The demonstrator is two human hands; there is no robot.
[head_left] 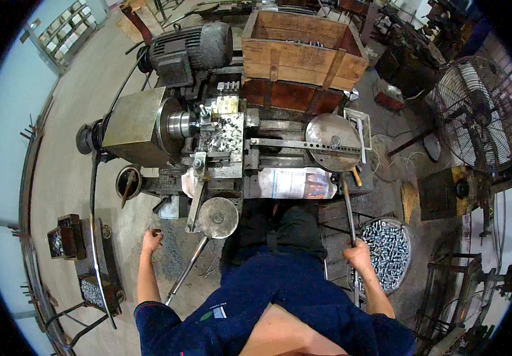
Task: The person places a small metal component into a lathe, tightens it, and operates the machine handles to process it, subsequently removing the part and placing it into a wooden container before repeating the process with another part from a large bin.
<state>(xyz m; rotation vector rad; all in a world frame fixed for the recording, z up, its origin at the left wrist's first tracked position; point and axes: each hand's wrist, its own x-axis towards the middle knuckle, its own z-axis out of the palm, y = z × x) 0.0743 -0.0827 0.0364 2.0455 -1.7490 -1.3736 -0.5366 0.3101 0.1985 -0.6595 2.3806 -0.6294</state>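
Right hand (358, 255): grip closed around long lever bar (348, 207) running up to lathe (220, 142).
Left hand (151, 240): fingers curled, holding small piece, clear of second lever (188, 270).
Risk, judged: bar slipping sideways into basin of metal parts (389, 252); sleeve near chuck (179, 124).

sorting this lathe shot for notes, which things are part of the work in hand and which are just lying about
In use:
right hand gripping the long lever bar
left hand, closed, low beside the machine
lathe
basin of small metal parts

Lying about:
wooden crate
floor fan
newspaper
boxes of parts
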